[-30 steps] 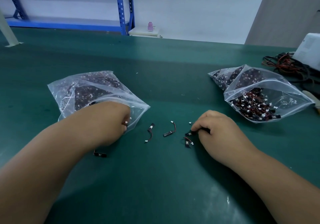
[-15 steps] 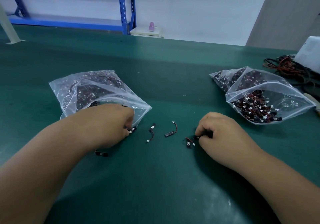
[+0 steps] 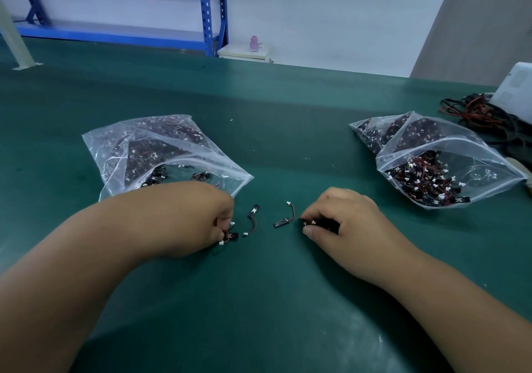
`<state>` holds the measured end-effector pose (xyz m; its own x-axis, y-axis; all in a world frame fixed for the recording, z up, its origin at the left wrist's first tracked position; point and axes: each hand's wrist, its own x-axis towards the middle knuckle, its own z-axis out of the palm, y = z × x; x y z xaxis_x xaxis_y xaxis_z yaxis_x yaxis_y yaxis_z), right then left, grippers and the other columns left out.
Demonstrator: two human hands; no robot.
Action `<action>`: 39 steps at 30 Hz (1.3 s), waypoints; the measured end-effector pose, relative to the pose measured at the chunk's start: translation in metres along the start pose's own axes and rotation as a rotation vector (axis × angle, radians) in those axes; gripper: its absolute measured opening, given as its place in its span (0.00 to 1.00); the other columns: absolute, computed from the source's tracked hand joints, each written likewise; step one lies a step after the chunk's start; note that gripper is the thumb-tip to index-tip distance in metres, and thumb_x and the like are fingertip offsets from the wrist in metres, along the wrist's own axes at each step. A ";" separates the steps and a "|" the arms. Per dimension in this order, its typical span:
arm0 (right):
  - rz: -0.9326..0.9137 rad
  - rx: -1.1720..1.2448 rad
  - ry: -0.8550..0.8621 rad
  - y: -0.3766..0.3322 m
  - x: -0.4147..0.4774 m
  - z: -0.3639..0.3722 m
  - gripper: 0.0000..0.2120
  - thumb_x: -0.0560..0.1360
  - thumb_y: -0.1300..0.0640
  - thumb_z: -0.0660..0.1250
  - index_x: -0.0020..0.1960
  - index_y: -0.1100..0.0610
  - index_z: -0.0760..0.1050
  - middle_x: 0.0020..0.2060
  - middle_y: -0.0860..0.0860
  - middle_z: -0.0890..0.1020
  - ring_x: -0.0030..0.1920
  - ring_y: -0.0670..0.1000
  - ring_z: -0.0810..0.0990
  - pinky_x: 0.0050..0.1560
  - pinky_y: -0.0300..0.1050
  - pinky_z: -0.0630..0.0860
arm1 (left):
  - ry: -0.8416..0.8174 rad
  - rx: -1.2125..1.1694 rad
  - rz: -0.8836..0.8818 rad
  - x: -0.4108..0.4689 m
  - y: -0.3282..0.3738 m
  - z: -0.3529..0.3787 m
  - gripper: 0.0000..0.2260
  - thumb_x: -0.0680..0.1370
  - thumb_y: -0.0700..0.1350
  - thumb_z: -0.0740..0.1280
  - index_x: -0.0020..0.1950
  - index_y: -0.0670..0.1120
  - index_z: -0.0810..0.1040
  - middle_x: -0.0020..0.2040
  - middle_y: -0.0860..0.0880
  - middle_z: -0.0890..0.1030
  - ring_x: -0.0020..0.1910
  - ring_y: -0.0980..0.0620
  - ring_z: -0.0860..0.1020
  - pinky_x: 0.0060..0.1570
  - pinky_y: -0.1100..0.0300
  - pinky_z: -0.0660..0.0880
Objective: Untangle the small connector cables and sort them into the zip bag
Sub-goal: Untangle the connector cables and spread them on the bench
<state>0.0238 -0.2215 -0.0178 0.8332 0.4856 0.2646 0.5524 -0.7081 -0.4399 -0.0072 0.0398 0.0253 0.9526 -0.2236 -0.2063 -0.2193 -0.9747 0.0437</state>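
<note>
Two clear zip bags of small black-and-red connector cables lie on the green table: the left bag point(image 3: 161, 153) and the right bag point(image 3: 431, 168), both with open mouths facing me. My left hand point(image 3: 198, 217) sits just in front of the left bag and pinches small cables point(image 3: 229, 235) at its fingertips. My right hand point(image 3: 342, 222) pinches another cable point(image 3: 309, 222) against the table. Between the hands lie two loose cables, one curved point(image 3: 252, 220) and one with a black strip point(image 3: 285, 220).
A tangle of red and black wires point(image 3: 478, 113) and a white box point(image 3: 515, 93) lie at the far right. Blue shelving point(image 3: 210, 12) and a pink bottle point(image 3: 254, 43) stand beyond the table's far edge.
My left hand has drawn back out of the left bag's mouth towards me, bringing small cables with it. My right hand has slid left along the table with its cable.
</note>
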 end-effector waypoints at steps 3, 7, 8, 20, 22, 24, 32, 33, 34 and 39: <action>0.009 0.027 0.078 0.000 -0.004 -0.004 0.06 0.70 0.56 0.70 0.46 0.48 0.81 0.41 0.42 0.78 0.47 0.49 0.77 0.53 0.54 0.74 | -0.043 -0.043 0.035 -0.004 0.005 -0.003 0.04 0.76 0.55 0.68 0.43 0.59 0.74 0.40 0.62 0.76 0.39 0.64 0.74 0.37 0.64 0.69; 0.018 0.005 0.247 -0.001 -0.006 -0.009 0.09 0.69 0.66 0.70 0.42 0.53 0.81 0.37 0.44 0.79 0.42 0.50 0.77 0.47 0.53 0.76 | -0.100 -0.134 0.080 -0.011 0.009 -0.006 0.03 0.75 0.56 0.69 0.44 0.61 0.75 0.41 0.65 0.79 0.39 0.65 0.76 0.41 0.64 0.74; -0.003 -0.016 0.259 -0.003 -0.006 -0.009 0.08 0.69 0.65 0.69 0.41 0.53 0.81 0.36 0.44 0.78 0.41 0.51 0.77 0.46 0.53 0.76 | -0.114 -0.162 0.100 -0.012 0.010 -0.007 0.04 0.75 0.56 0.69 0.45 0.62 0.75 0.41 0.66 0.79 0.39 0.65 0.76 0.41 0.64 0.74; 0.163 -0.267 0.035 -0.014 -0.010 -0.002 0.09 0.75 0.61 0.64 0.47 0.48 0.79 0.43 0.47 0.77 0.49 0.54 0.76 0.49 0.50 0.75 | -0.184 -0.372 0.222 -0.014 0.024 -0.008 0.05 0.75 0.54 0.70 0.43 0.60 0.75 0.42 0.64 0.80 0.37 0.64 0.76 0.39 0.69 0.72; 0.158 -0.250 0.063 -0.014 -0.009 -0.002 0.09 0.76 0.62 0.65 0.49 0.49 0.80 0.45 0.47 0.78 0.51 0.55 0.76 0.50 0.51 0.75 | -0.174 -0.413 0.228 -0.012 0.028 -0.004 0.05 0.75 0.53 0.71 0.42 0.60 0.75 0.40 0.63 0.80 0.35 0.64 0.75 0.39 0.68 0.72; 0.103 -0.211 0.170 -0.015 -0.010 -0.004 0.09 0.75 0.64 0.66 0.48 0.53 0.81 0.44 0.49 0.80 0.48 0.57 0.77 0.48 0.53 0.76 | -0.165 -0.434 0.233 -0.010 0.030 -0.003 0.06 0.75 0.52 0.71 0.41 0.60 0.75 0.39 0.63 0.80 0.35 0.64 0.75 0.38 0.67 0.72; -0.253 -0.070 0.061 -0.038 -0.022 0.002 0.18 0.77 0.39 0.61 0.44 0.51 0.79 0.36 0.45 0.77 0.40 0.50 0.76 0.43 0.51 0.72 | 0.000 -0.596 0.227 -0.008 0.033 -0.006 0.04 0.76 0.50 0.69 0.42 0.57 0.76 0.37 0.57 0.81 0.40 0.54 0.79 0.47 0.49 0.78; -0.247 -0.052 0.080 -0.039 -0.022 0.004 0.17 0.77 0.40 0.61 0.42 0.51 0.78 0.35 0.45 0.76 0.39 0.50 0.75 0.42 0.51 0.72 | 0.017 -0.602 0.229 -0.008 0.034 -0.006 0.04 0.76 0.50 0.69 0.43 0.58 0.75 0.37 0.57 0.81 0.39 0.54 0.79 0.47 0.49 0.78; -0.243 -0.019 0.107 -0.039 -0.020 0.005 0.15 0.77 0.42 0.61 0.41 0.51 0.77 0.35 0.44 0.75 0.38 0.49 0.75 0.42 0.51 0.72 | 0.026 -0.613 0.232 -0.007 0.034 -0.006 0.05 0.76 0.49 0.69 0.43 0.58 0.75 0.37 0.57 0.81 0.39 0.54 0.79 0.47 0.49 0.78; -0.223 0.249 0.152 -0.038 -0.019 0.009 0.10 0.76 0.47 0.66 0.43 0.53 0.80 0.35 0.43 0.76 0.38 0.47 0.75 0.40 0.47 0.73 | 0.062 -0.611 0.247 -0.006 0.040 -0.002 0.02 0.74 0.53 0.67 0.44 0.58 0.75 0.37 0.58 0.81 0.36 0.58 0.77 0.40 0.57 0.76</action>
<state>-0.0134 -0.1990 -0.0136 0.6976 0.5189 0.4941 0.7132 -0.4379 -0.5473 -0.0211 0.0022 0.0305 0.9041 -0.4226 -0.0635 -0.2910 -0.7176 0.6327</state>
